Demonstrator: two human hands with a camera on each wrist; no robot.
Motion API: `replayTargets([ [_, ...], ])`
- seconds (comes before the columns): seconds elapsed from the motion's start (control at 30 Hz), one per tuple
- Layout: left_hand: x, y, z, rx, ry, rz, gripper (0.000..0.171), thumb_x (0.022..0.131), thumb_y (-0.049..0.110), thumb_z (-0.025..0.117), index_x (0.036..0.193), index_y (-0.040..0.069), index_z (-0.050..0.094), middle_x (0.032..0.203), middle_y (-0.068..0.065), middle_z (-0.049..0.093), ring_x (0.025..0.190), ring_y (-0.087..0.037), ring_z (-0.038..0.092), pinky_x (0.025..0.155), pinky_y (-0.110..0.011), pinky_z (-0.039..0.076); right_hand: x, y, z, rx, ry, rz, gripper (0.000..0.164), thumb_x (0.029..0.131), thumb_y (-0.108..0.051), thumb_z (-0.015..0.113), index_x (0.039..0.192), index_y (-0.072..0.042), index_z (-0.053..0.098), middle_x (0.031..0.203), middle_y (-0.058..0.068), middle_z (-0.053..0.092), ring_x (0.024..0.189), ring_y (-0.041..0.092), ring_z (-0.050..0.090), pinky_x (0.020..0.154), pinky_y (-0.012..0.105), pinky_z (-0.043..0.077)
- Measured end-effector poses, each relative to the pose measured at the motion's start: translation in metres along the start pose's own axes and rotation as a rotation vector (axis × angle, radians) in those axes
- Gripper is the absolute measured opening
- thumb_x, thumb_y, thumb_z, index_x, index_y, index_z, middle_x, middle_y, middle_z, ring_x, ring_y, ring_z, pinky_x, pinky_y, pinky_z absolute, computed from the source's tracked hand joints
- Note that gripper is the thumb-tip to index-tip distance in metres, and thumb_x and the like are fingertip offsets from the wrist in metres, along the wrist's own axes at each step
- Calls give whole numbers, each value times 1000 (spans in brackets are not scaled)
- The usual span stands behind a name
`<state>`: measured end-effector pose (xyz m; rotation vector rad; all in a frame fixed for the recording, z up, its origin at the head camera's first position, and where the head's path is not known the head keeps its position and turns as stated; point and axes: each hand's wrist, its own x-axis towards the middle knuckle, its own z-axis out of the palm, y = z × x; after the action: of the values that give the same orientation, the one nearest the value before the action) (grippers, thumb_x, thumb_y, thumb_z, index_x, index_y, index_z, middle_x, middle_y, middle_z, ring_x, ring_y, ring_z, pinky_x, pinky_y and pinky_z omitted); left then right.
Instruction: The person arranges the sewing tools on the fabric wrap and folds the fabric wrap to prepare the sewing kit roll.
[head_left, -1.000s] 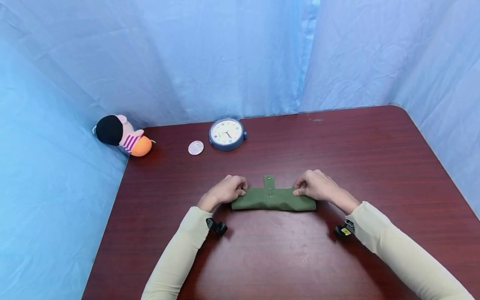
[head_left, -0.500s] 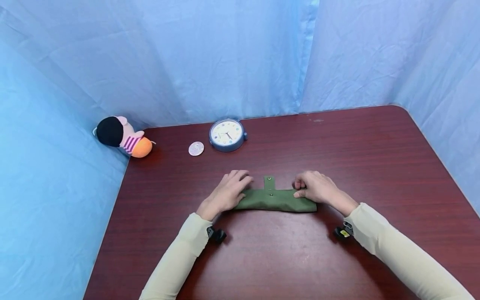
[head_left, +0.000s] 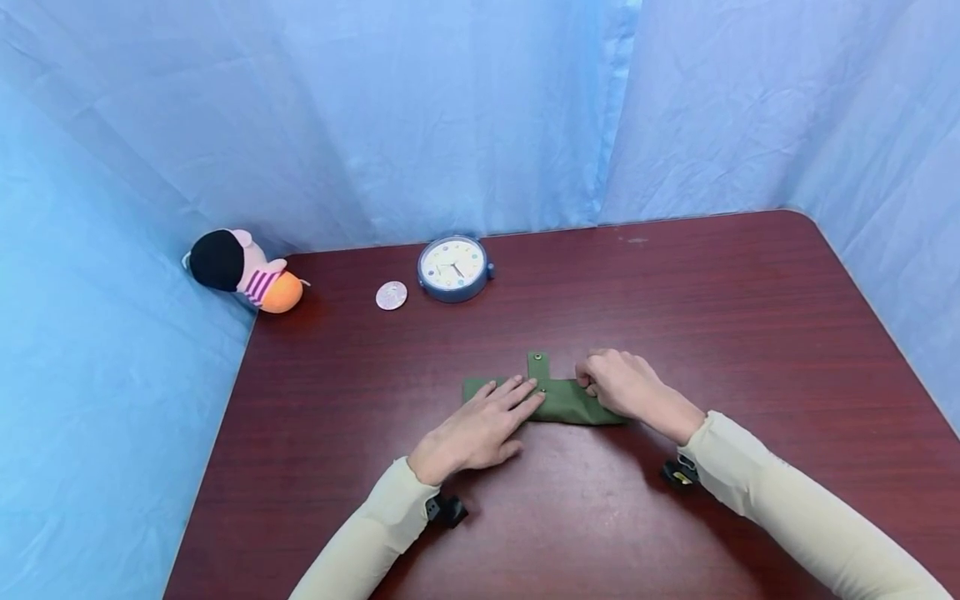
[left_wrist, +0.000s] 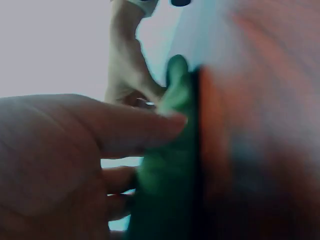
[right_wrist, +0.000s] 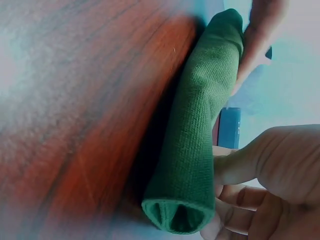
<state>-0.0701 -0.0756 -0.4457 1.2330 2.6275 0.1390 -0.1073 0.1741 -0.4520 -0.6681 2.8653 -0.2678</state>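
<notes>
A rolled-up green fabric pouch (head_left: 573, 403) lies crosswise on the table, a strap (head_left: 537, 365) with a metal snap sticking out from its far side. My left hand (head_left: 480, 429) rests across its left half, fingers straight and slightly spread, fingertips near the strap's base. My right hand (head_left: 626, 385) grips the right part of the roll with curled fingers. In the right wrist view, the right thumb (right_wrist: 237, 167) bears against the green roll (right_wrist: 192, 130), whose hollow end faces the camera. The left wrist view is blurred, with the left thumb (left_wrist: 140, 127) before the green cloth (left_wrist: 170, 170).
At the back of the dark red-brown table (head_left: 322, 417) lie a blue round clock (head_left: 453, 268) and a pale disc (head_left: 392, 296). A plush toy (head_left: 255, 271) sits at the back left corner. Blue curtains (head_left: 450, 117) hang behind and at both sides.
My left hand has let go of the roll's left end, opened and slid right and nearer, flat over the roll. The right hand has shifted slightly inward, its fingers more curled.
</notes>
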Motion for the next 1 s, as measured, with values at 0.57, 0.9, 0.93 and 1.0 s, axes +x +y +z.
replayTargets([
  [0.57,-2,-4,22,21,147,13,68,94,35,69,154,16,42,159,-6,44,148,-25,42,116,-44,40,19,4,-16,82,-130,-44,27,87,-23,75,66,-19,57,64,-5,50,58,10,47,53,27,38],
  [0.9,-3,-7,25,38,155,11,70,92,36,72,154,24,42,159,-4,44,146,-23,45,114,-44,42,57,-5,-6,133,-85,-66,31,92,-29,73,117,-11,73,85,2,62,79,16,53,63,32,45],
  [0.93,-3,-7,25,38,152,13,71,91,37,73,154,25,41,159,-5,43,145,-23,45,114,-45,42,59,-6,-4,123,-80,-78,36,91,-29,74,121,-10,72,89,4,63,82,17,55,66,35,47],
  [1.0,-3,-7,25,39,151,17,71,91,38,73,154,28,41,159,-5,43,145,-24,46,113,-46,43,61,-9,-2,111,-77,-91,39,89,-30,75,122,-9,71,97,8,66,89,22,59,71,40,52],
])
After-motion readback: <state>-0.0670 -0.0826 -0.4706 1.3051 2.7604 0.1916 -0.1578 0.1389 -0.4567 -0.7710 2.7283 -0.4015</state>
